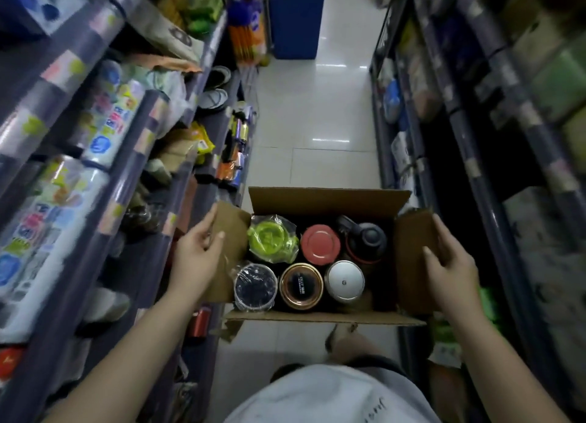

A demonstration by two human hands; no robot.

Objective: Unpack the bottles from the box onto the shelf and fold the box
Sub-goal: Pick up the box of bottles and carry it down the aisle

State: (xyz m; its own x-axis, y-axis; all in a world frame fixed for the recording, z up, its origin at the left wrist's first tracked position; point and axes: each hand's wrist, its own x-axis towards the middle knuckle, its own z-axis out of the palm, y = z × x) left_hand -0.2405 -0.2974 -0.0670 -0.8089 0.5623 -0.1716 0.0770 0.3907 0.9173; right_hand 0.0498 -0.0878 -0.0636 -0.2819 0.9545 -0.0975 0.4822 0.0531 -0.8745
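Observation:
An open cardboard box (pixel 320 200) sits low in the aisle in front of me, its four flaps spread. Inside stand several bottles seen from above: a green-lidded one in plastic wrap (pixel 272 238), a red-lidded one (pixel 320 244), a black one with a handle (pixel 364 238), a dark-lidded wrapped one (pixel 255 285), a gold-rimmed one (pixel 301 285) and a white-lidded one (pixel 345 280). My left hand (pixel 198 254) grips the left side flap. My right hand (pixel 450 264) grips the right side flap.
Purple-edged shelves (pixel 177 181) run along the left, packed with printed cups, bags and small goods. More shelves (pixel 469 156) line the right. A white tiled floor (pixel 314 105) stretches ahead to a blue bin (pixel 295 16). My knees and white shirt are below the box.

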